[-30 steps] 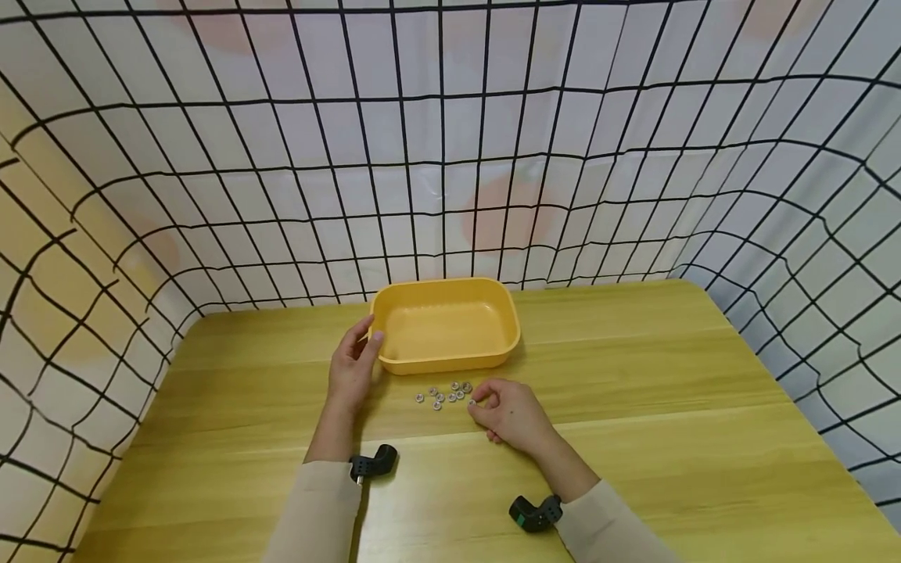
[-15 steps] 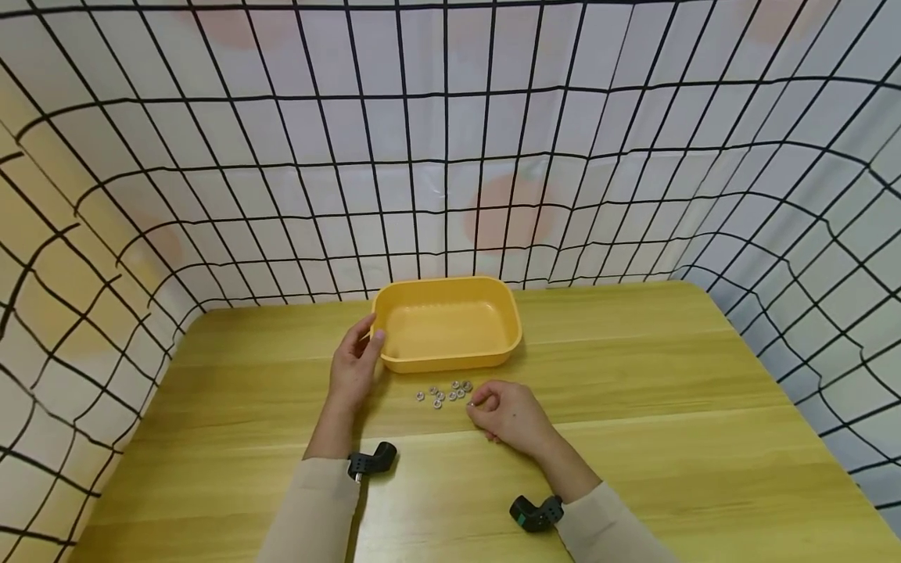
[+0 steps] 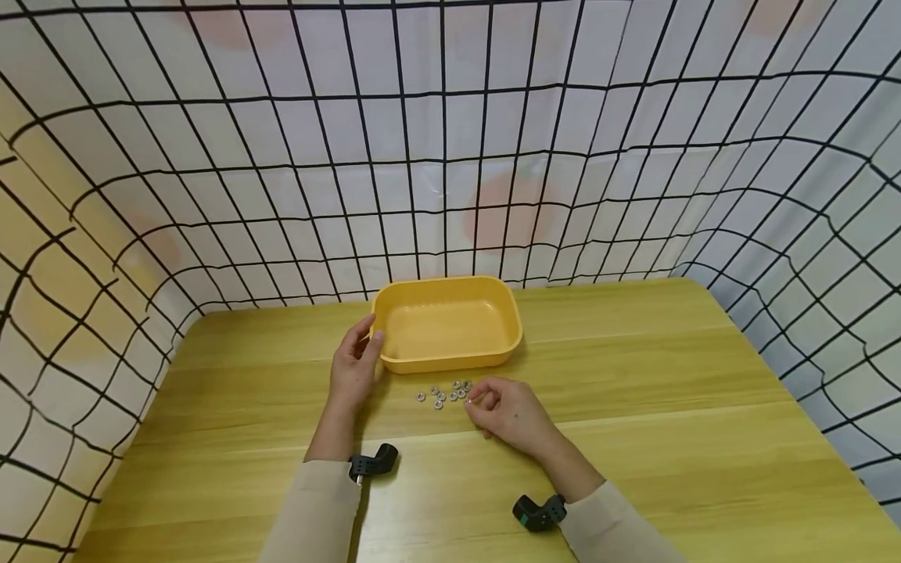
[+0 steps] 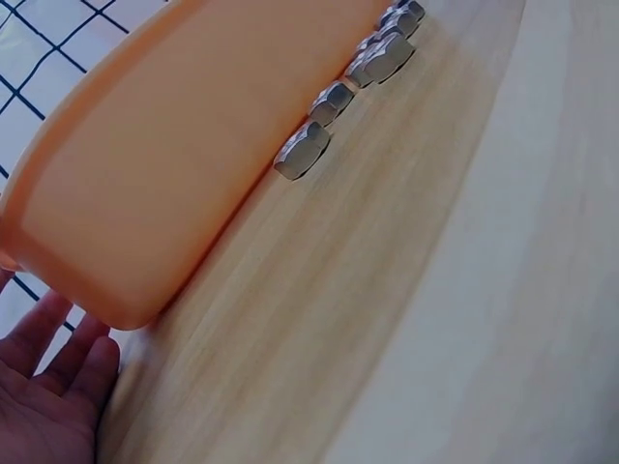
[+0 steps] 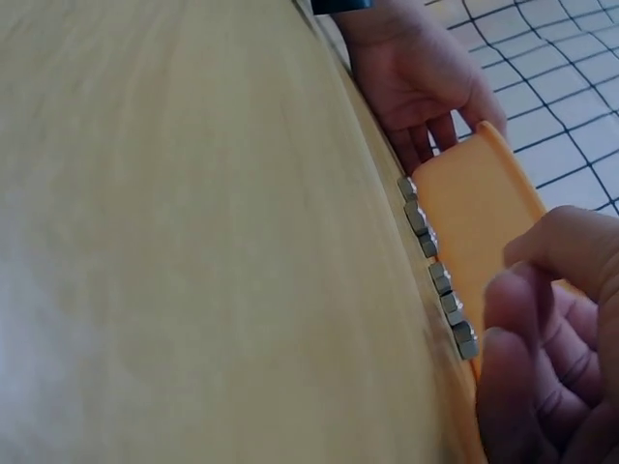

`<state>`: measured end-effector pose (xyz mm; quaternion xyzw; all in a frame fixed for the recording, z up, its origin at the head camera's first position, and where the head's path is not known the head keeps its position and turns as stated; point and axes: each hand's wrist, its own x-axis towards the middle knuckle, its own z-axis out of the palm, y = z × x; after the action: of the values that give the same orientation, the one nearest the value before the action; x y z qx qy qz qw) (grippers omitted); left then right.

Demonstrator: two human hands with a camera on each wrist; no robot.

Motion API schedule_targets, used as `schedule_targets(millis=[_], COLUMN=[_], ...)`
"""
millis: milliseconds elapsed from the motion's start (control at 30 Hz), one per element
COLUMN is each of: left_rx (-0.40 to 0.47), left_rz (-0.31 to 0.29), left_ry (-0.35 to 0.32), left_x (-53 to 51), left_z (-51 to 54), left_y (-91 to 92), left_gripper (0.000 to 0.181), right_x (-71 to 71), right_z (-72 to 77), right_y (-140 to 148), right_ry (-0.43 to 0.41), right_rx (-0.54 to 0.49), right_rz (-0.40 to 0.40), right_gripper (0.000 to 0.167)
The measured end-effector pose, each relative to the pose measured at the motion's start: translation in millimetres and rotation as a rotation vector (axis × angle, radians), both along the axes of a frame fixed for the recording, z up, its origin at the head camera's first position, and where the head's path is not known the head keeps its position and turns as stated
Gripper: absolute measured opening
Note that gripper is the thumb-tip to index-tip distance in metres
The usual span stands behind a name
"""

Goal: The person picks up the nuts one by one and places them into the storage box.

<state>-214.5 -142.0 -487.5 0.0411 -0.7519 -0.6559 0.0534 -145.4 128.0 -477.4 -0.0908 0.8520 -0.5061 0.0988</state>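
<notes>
At the back of the table stands a yellow plastic tray (image 3: 450,332) with nothing in it. My left hand (image 3: 352,375) grips its left end, thumb at the rim and fingers along the outside; in the left wrist view several of its fingers (image 4: 82,372) show beside the tray's corner. Several metal hex nuts (image 3: 441,396) lie loosely grouped in front of the tray. To their right, my right hand (image 3: 514,414) pinches a nut (image 3: 469,402) between thumb and index finger, just above or at the table. That nut is mostly covered, and the right wrist view hides it.
The wooden table (image 3: 633,438) extends to both sides and toward me. A white sheet behind a black wire grid (image 3: 450,156) encloses the back and both sides, close behind the tray. Black wrist cameras (image 3: 373,461) sit on both wrists.
My right hand has shifted very slightly left toward the group of nuts, with the pinched nut. My left hand and the tray stay where they were.
</notes>
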Motion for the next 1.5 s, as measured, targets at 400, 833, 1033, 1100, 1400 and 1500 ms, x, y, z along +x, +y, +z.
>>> schedule_targets(millis=[400,833,1033,1100,1400,1500], left_rx=[-0.014,-0.015,-0.008,-0.017,-0.018,-0.015], left_rz=[0.006,0.003,0.009,0.013,0.023,0.025], left_ry=[0.007,-0.003,0.010,0.012,0.013,0.013], left_x=[0.9,-1.8,-1.7,-1.0,-0.6,-0.7], left_z=[0.7,-1.4,0.2,0.4,-0.4,-0.7], left_y=[2.0,-2.1,-0.5,-0.1,-0.1,-0.1], left_gripper=[0.046,0.047,0.045,0.046,0.045,0.045], right_x=[-4.7,-39.6,-57.9,-63.7,-89.7,-98.0], right_z=[24.9,51.9,59.5,60.9,65.5,67.0], right_y=[1,-2,-8,-10,-19,-21], right_ry=[0.113,0.206,0.278,0.300,0.303,0.311], right_rx=[0.016,0.062,0.092,0.101,0.157,0.161], right_rz=[-0.096,-0.134,-0.116,-0.105,-0.083,-0.072], right_gripper=[0.009,0.012,0.010,0.009,0.016,0.016])
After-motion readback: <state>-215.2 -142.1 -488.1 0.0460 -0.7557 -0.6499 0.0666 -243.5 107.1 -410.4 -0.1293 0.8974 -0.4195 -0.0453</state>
